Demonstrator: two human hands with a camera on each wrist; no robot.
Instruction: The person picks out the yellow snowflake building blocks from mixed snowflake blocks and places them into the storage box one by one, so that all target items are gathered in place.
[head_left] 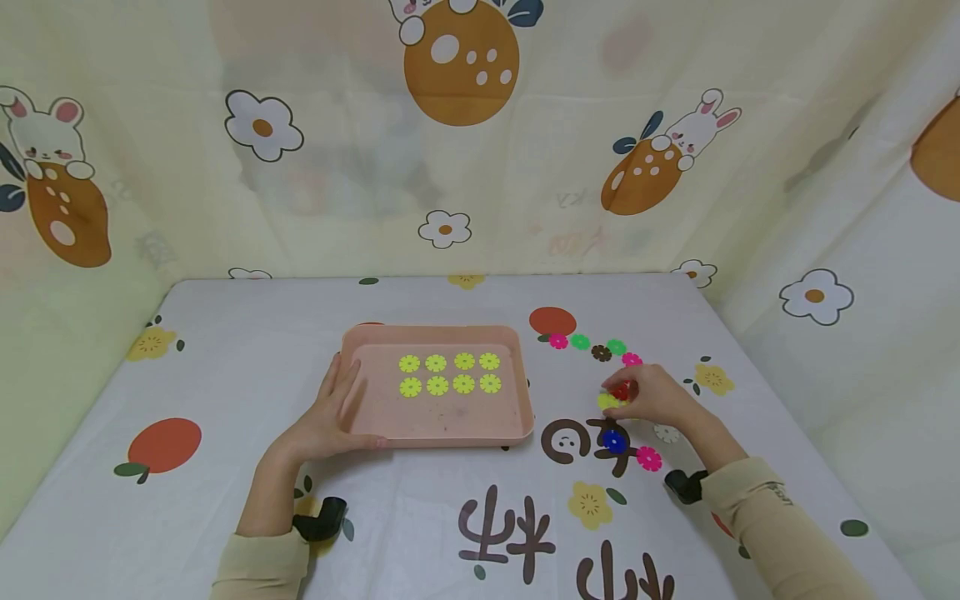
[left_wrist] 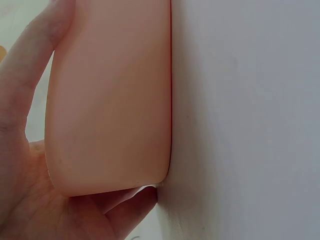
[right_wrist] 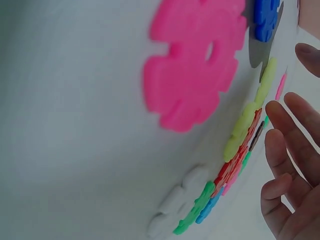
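A pink tray (head_left: pixel 431 425) lies on the table with two rows of yellow-green notched plastic discs (head_left: pixel 463 384) in it. My left hand (head_left: pixel 330 417) holds the tray's left end, fingers over the left rim and thumb along the front wall. In the left wrist view the tray's outer wall (left_wrist: pixel 110 100) fits into that palm. My right hand (head_left: pixel 656 397) hovers over loose discs right of the tray, thumb and fingers parted around a yellow disc (head_left: pixel 608 402) and red discs (head_left: pixel 621 390). Nothing shows between the fingers (right_wrist: pixel 282 117) in the right wrist view.
Pink, green and brown discs (head_left: pixel 602 353) curve along behind my right hand. A blue disc (head_left: pixel 615 442), a pink disc (head_left: pixel 648 458) and a white disc (head_left: pixel 666 433) lie nearer me. A patterned curtain (head_left: pixel 337 192) hangs beyond the table's far edge.
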